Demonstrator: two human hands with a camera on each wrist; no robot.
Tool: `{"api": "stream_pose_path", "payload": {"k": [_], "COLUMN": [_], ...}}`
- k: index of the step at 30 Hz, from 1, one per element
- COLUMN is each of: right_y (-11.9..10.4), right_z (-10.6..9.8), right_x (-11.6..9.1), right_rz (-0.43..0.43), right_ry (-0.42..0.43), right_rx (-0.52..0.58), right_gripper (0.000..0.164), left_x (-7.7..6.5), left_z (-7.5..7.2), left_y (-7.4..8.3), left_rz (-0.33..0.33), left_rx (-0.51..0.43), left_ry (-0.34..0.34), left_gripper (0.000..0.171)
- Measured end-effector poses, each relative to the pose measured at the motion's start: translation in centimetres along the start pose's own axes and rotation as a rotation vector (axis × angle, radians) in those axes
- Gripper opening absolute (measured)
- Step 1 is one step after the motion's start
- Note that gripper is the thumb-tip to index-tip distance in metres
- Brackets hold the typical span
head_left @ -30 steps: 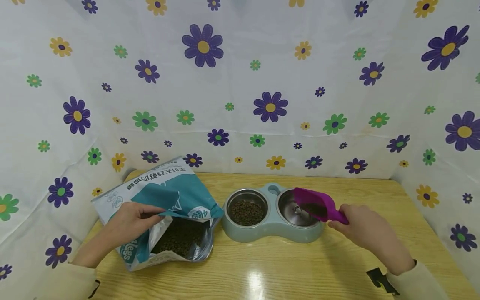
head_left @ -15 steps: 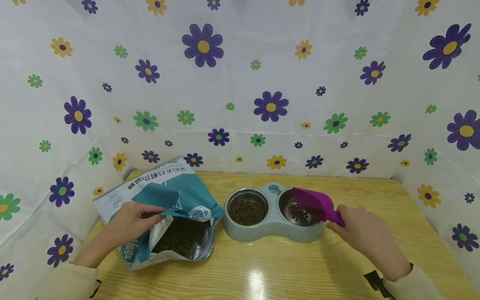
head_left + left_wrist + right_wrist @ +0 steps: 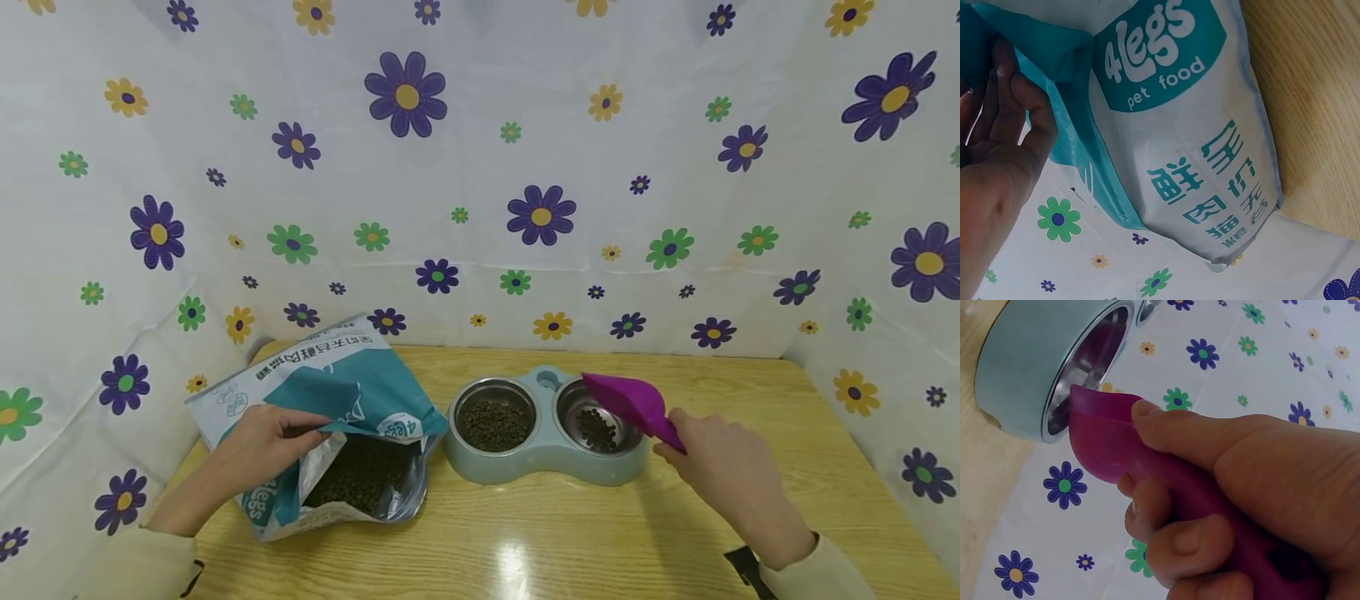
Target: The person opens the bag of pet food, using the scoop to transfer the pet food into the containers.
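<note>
My right hand (image 3: 723, 475) grips the handle of a magenta scoop (image 3: 628, 402), its fingers wrapped round it in the right wrist view. The scoop is tipped over the right steel bowl of a pale blue-green double feeder (image 3: 501, 471). A small heap of brown kibble (image 3: 597, 430) lies in that bowl, and more kibble (image 3: 493, 425) covers the bottom of the left one. My left hand (image 3: 262, 442) pinches the upper edge of the opening of a teal and white pet food bag (image 3: 1172, 150). The bag lies on its side, its mouth facing me, with kibble (image 3: 363, 477) visible inside.
The feeder stands on a wooden table (image 3: 480, 550), just right of the bag. A white flower-printed cloth (image 3: 480, 167) surrounds the table at the back and both sides.
The scoop has tipped further over and kibble has dropped into the right bowl, which showed bare metal a second ago. My left hand and the bag have stayed in place.
</note>
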State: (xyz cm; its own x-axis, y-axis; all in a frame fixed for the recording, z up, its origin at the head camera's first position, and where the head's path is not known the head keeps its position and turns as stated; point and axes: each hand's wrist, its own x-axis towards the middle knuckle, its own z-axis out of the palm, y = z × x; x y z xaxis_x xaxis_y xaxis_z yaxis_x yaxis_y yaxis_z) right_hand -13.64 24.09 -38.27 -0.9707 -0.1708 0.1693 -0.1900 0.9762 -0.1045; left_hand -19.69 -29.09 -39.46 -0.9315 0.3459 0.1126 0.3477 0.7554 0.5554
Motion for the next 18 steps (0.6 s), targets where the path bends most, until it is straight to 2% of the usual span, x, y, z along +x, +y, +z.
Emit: {"api": "stream_pose_path", "payload": {"k": [3, 6, 11, 15, 18], "right_y": [0.5, 1.1, 1.4, 0.9, 0.2], "right_z": [0.2, 0.4, 0.2, -0.1, -0.1], "right_x": [0.0, -0.2, -0.2, -0.2, -0.2], "right_rz": [-0.003, 0.006, 0.024, -0.025, -0.067], "right_ry": [0.006, -0.047, -0.246, -0.404, -0.503], "right_rx": [0.040, 0.136, 0.426, 0.651, 0.773], "right_gripper": [0.034, 0.030, 0.027, 0.033, 0.037], "left_x": [0.0, 0.0, 0.0, 0.0, 0.0], "left_z": [0.0, 0.1, 0.2, 0.2, 0.1], "left_y": [0.0, 0.0, -0.1, -0.2, -0.1], "left_rz": [-0.005, -0.004, -0.005, -0.003, -0.003], "left_rx": [-0.015, -0.021, -0.003, 0.001, -0.013], "left_ry": [0.002, 0.002, 0.004, 0.008, 0.000], "left_gripper": [0.021, 0.021, 0.021, 0.020, 0.021]}}
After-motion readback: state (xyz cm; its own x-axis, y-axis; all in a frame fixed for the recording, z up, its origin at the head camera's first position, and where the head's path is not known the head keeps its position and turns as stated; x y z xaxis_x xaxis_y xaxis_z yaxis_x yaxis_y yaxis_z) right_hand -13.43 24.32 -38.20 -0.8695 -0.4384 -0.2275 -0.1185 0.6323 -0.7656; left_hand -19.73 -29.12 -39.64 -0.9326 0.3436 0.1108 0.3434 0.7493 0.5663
